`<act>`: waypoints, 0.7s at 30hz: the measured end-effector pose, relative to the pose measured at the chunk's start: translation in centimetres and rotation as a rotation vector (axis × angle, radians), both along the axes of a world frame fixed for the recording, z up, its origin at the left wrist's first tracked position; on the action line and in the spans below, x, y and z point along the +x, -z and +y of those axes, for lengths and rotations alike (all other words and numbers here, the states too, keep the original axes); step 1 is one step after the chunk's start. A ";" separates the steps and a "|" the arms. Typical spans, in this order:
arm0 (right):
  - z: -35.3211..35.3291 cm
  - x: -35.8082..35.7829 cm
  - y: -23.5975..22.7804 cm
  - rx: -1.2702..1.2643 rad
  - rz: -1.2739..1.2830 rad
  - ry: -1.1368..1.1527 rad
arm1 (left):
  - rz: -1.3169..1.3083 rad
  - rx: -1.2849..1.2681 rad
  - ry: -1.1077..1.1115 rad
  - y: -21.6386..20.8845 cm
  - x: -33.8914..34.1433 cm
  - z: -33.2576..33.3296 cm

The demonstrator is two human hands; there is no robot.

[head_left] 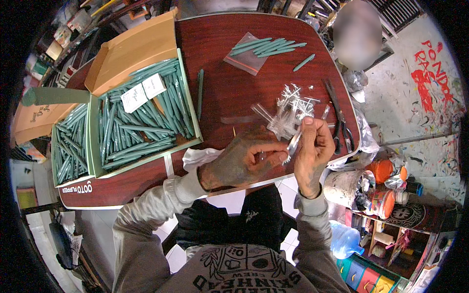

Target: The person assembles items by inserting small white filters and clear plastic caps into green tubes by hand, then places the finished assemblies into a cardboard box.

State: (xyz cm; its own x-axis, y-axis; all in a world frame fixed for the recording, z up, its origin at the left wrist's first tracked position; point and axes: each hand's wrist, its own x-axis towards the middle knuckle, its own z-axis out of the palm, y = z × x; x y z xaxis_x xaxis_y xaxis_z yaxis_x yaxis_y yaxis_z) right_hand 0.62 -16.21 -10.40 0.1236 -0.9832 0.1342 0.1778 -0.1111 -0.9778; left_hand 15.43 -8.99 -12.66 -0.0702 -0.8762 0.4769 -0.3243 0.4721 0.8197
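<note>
The right hand pinches a small clear-and-white piece between thumb and forefinger, above the tabletop's near edge; the left hand's fingers curl toward its lower end, thumb and forefinger bowed apart (whether they grip it, I cannot tell). Just beyond lie clear plastic sleeves and white bits, with black scissors to their right. Farther off, green sticks lie partly on a clear bag.
</note>
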 end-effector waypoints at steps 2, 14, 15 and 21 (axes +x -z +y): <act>0.6 0.7 -0.7 0.216 -0.316 0.039 | -0.025 0.016 -0.024 0.5 0.1 0.1; 1.0 0.9 -3.5 -0.242 -0.017 -0.140 | 0.292 0.465 0.033 0.0 3.5 0.7; 1.2 0.5 -3.6 -0.293 -0.008 -0.143 | 0.405 0.593 -0.030 0.0 3.7 0.8; 1.3 -1.6 -1.9 -0.655 0.391 -0.303 | 0.567 0.520 0.030 -1.7 3.0 0.4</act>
